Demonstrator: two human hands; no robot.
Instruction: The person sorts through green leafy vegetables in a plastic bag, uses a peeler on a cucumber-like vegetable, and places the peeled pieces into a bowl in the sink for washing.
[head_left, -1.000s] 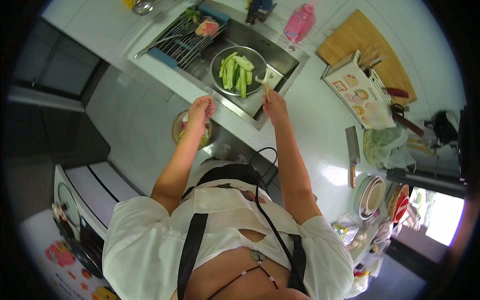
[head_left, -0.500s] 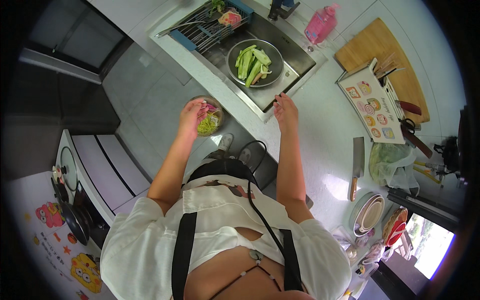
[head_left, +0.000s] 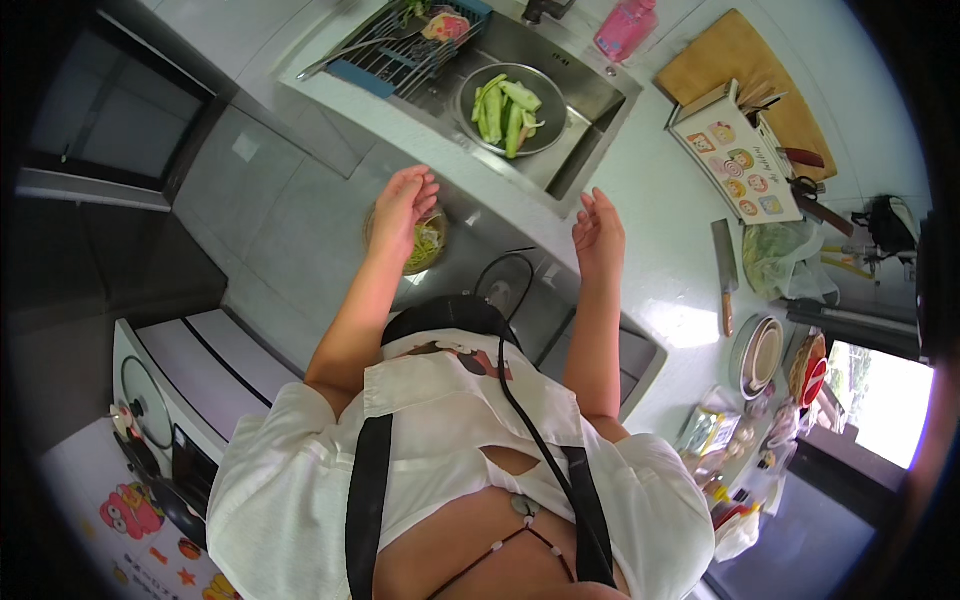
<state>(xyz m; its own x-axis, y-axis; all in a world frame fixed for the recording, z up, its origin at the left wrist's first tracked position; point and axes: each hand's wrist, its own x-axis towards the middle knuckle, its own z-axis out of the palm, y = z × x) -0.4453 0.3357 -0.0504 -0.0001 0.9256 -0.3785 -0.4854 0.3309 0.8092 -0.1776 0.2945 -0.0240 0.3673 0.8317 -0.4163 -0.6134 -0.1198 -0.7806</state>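
My left hand hangs in the air above a round bin on the floor and partly hides it. Its fingers are loosely bent and hold nothing. Yellow-green scraps show inside the bin. My right hand is raised beside the counter edge, just short of the sink, fingers apart and free of any object. In the sink stands a round metal bowl with several long, pale-green vegetable pieces. Neither hand touches the bowl.
A drying rack fills the sink's left end. On the right counter lie a cleaver, a knife holder, a cutting board, a plastic bag and stacked bowls. A pink bottle stands behind the sink.
The whole view has shifted and turned slightly. My left hand has moved up a little, and my right hand has gone right, away from the sink corner. Fingers of both hands look looser.
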